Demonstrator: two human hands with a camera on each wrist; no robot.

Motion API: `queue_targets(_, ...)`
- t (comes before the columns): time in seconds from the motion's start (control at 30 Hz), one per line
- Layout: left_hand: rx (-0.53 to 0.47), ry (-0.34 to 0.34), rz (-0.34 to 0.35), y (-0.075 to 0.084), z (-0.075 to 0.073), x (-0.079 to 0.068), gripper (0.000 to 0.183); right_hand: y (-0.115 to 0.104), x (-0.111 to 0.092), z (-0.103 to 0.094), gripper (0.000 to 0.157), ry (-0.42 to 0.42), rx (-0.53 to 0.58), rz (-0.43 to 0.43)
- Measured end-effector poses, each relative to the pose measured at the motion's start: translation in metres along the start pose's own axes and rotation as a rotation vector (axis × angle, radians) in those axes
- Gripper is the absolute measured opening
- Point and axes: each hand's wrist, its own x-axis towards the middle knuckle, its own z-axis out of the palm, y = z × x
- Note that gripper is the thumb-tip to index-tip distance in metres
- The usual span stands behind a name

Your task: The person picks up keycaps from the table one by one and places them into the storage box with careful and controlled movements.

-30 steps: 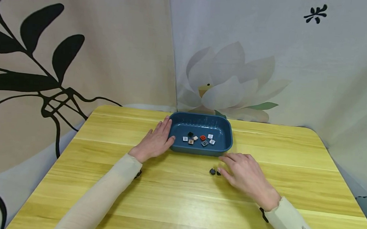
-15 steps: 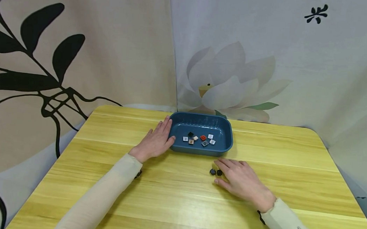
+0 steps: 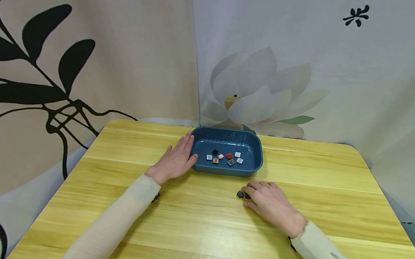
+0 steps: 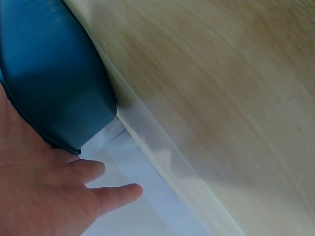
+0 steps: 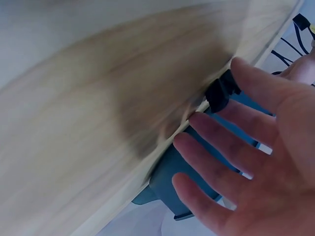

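Note:
In the head view, my left hand [image 3: 174, 159] lies flat with straight fingers against the left side of a blue tray [image 3: 226, 172]. The left wrist view shows that palm beside the tray wall [image 4: 59, 73]. In front of the tray, my right hand [image 3: 275, 207] reaches over two small black pieces that look like keycaps. The left black keycap [image 3: 240, 194] is uncovered, while the index finger partly hides the right one [image 3: 247, 196]. From the right wrist, the black keycaps [image 5: 217, 96] appear between thumb and index finger, the other fingers loosely spread. A firm pinch is not visible.
Several small square pieces lie in the tray, among them a red one [image 3: 229, 156], a black one [image 3: 215, 152] and a white one [image 3: 209, 157]. The wooden table [image 3: 201, 232] ends at a patterned curtain [image 3: 154, 63] behind the tray.
My right hand has drawn back from the tray's front edge and lowered around the right black keycap, its fingers bending in. The left hand and tray stay put.

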Motion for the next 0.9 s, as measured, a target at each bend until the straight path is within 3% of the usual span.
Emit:
queue_targets(0.43,0.0,0.003,0.002,-0.0002,-0.0002,-0.0001,0.077,-0.0036,0.0053,0.0005,0.014,-0.006,-0.02,-0.007)
queue_targets(0.9,-0.005,-0.007,0.001,0.0003,-0.0012,-0.0013,0.076,-0.002,0.0018,-0.0048,0.007,0.104,-0.039,-0.047)
